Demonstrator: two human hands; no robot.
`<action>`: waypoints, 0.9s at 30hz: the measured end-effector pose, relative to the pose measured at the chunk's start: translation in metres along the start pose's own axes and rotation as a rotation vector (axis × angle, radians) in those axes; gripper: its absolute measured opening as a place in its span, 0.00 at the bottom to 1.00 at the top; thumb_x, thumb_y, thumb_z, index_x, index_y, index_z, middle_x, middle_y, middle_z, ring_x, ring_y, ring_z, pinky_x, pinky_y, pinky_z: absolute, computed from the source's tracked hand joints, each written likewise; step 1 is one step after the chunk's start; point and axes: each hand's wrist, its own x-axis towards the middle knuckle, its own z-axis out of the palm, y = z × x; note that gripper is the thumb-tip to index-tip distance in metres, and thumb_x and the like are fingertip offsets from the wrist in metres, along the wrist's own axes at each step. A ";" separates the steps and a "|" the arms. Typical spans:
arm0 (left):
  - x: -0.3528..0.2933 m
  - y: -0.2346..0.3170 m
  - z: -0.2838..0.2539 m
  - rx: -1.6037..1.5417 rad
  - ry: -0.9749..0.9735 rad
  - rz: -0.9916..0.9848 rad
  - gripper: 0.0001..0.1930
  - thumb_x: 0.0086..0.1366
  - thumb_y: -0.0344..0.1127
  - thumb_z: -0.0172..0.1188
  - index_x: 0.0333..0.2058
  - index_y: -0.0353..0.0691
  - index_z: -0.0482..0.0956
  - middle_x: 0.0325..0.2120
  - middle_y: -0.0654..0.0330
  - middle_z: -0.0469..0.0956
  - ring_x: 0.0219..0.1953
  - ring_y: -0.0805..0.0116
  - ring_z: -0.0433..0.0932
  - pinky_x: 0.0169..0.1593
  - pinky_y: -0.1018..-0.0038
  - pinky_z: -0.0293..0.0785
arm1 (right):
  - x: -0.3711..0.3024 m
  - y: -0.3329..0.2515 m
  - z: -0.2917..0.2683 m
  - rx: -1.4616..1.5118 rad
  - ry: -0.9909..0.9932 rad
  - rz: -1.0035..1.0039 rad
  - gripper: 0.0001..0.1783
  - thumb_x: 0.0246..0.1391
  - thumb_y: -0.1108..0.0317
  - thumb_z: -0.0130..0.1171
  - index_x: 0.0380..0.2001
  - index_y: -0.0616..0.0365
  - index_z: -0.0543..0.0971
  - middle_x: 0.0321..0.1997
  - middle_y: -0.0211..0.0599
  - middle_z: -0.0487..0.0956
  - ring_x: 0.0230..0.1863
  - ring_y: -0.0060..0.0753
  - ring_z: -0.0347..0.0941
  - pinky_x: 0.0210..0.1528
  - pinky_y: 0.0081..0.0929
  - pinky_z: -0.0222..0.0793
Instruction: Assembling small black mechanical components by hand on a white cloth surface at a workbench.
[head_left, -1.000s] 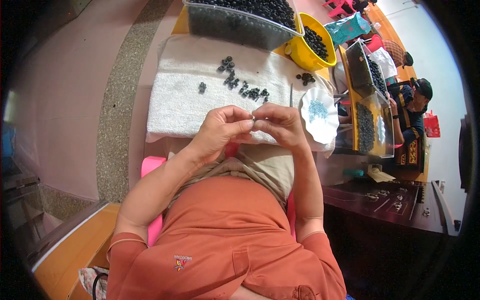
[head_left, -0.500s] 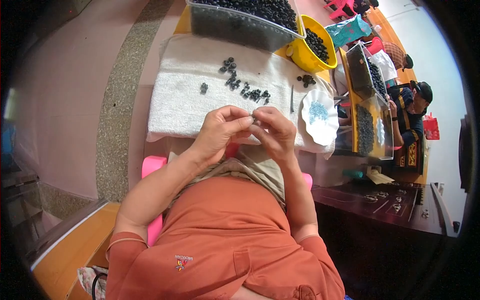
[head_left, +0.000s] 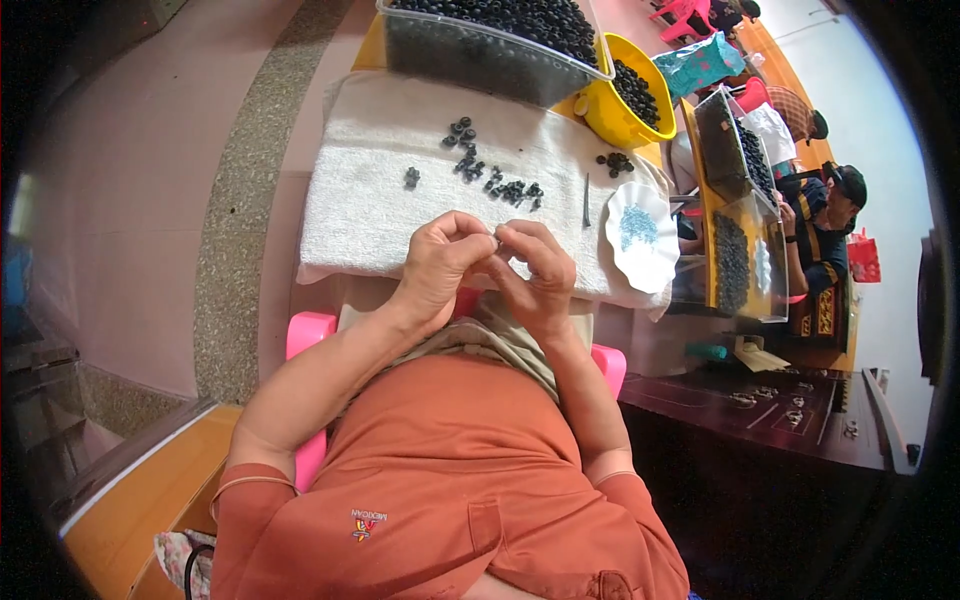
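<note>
Above the near edge of a white towel (head_left: 370, 150), my left hand (head_left: 445, 258) and my right hand (head_left: 535, 268) meet fingertip to fingertip. Both are closed in a pinch around a tiny dark piece, mostly hidden by the fingers; I cannot make out its kind. Beyond them on the towel lie several small black ring-shaped parts (head_left: 468, 165) in a loose line, with one small cluster (head_left: 412, 178) apart on the left. To the right are thin metal tweezers (head_left: 587, 200) and a white scalloped dish (head_left: 655, 262) holding small pale-blue bits (head_left: 637, 228).
A clear bin (head_left: 470, 60) of black parts stands at the far edge, beside a yellow bowl (head_left: 597, 105) with more. Another small black pile (head_left: 615, 164) lies near the bowl. At right, a co-worker (head_left: 822, 215) sits by a table with clear boxes (head_left: 735, 150).
My right hand has shifted slightly left, and its fingers are pressed closer to my left fingertips. The items on the towel have not moved relative to it.
</note>
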 end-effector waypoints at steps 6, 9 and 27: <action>0.001 -0.004 -0.001 -0.013 0.028 0.002 0.03 0.61 0.25 0.59 0.34 0.39 0.76 0.30 0.64 0.78 0.32 0.76 0.78 0.36 0.77 0.77 | -0.004 0.002 0.006 0.017 0.046 0.037 0.23 0.42 0.83 0.69 0.45 0.63 0.78 0.42 0.45 0.78 0.33 0.29 0.79 0.34 0.23 0.77; 0.003 -0.006 -0.002 -0.007 0.021 0.010 0.03 0.62 0.26 0.60 0.35 0.38 0.76 0.30 0.63 0.78 0.33 0.75 0.79 0.37 0.77 0.79 | -0.003 0.002 0.007 -0.008 0.080 0.033 0.23 0.42 0.83 0.68 0.46 0.63 0.78 0.42 0.45 0.78 0.33 0.29 0.79 0.34 0.22 0.76; 0.001 -0.006 0.003 0.052 0.011 0.061 0.07 0.63 0.30 0.63 0.38 0.34 0.81 0.31 0.62 0.81 0.33 0.78 0.77 0.41 0.80 0.74 | 0.000 0.005 -0.002 -0.179 0.109 -0.048 0.23 0.42 0.80 0.70 0.45 0.64 0.78 0.40 0.43 0.78 0.30 0.29 0.77 0.32 0.23 0.73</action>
